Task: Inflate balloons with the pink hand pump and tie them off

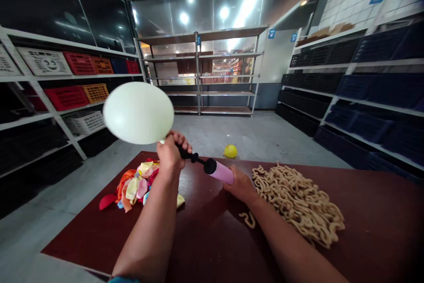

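Observation:
A pale, swollen balloon sits on the end of a hand pump, up and to the left. My left hand is closed around the pump's black end, right at the balloon's neck. The fingers of my right hand wrap the pink barrel of the balloon pump. Between my hands a stretch of the black rod shows. Under my left forearm lies a heap of limp balloons in several colours. Right of my right hand is a pile of tan, curled strips, with a loose curl beside it.
The dark red table spans the front. Past its far edge a small yellow balloon rests on the grey floor. Shelves with crates line the left, dark bins the right, and a metal rack the back.

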Demonstrator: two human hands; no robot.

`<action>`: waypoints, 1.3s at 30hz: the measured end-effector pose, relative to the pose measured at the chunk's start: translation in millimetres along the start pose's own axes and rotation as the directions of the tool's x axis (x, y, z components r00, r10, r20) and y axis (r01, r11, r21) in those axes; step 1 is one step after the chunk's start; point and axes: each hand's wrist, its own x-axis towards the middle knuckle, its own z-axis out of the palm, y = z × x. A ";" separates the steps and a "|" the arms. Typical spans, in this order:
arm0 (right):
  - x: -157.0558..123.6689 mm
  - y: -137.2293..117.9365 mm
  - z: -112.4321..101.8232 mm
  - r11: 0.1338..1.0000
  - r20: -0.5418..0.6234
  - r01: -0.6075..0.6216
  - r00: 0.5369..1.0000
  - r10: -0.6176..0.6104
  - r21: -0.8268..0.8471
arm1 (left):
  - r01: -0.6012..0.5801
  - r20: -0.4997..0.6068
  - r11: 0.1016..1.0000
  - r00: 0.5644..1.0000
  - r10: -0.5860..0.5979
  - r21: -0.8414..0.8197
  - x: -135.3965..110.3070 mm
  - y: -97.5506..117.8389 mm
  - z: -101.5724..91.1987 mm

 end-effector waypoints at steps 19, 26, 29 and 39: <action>-3.6 7.8 6.8 1.000 -0.043 0.015 0.999 -0.016 -0.025 | 0.111 0.011 0.994 0.994 -0.112 0.009 -4.8 -59.1 4.1; 0.0 -0.5 2.5 1.000 -0.018 -0.013 1.000 0.012 -0.028 | 0.020 0.021 1.000 1.000 -0.020 0.003 -0.4 -28.3 2.2; 0.2 -1.2 -2.0 0.999 -0.007 -0.038 0.999 0.038 -0.031 | -0.037 0.026 0.999 0.999 0.037 -0.009 -1.6 -2.2 1.0; -1.9 2.9 -0.2 0.999 -0.041 0.013 0.999 -0.014 -0.041 | -0.048 -0.008 0.999 0.999 0.048 0.008 9.0 -0.5 -6.8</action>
